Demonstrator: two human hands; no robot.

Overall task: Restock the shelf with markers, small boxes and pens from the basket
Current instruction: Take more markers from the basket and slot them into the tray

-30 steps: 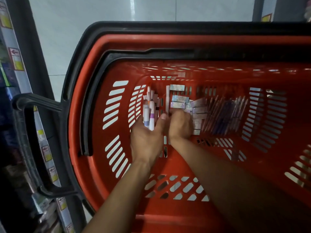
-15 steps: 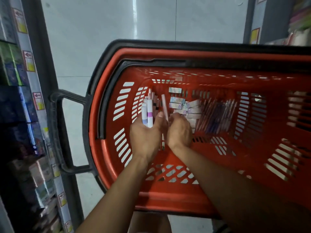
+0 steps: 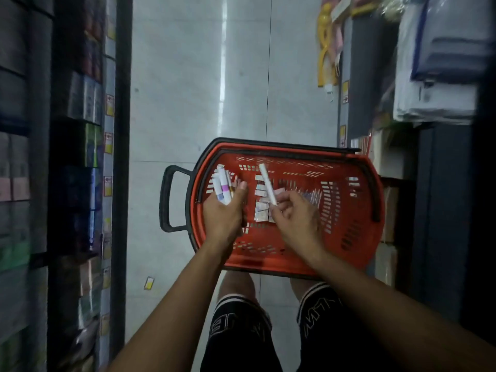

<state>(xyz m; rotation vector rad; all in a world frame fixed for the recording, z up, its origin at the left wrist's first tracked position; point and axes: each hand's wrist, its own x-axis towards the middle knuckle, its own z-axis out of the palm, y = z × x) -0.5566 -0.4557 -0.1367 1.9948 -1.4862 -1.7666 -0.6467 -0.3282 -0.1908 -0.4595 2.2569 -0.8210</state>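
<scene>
head view looks down on a red basket on the floor, small boxes and pens still inside. left hand has its grip curled round a bunch of markers, while right hand pinches a single white marker above the basket.

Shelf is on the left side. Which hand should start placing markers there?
Left, probably. The left hand grips a bunch of markers and sits nearer the left shelf. The right hand pinches only a single marker over the red basket.
</scene>
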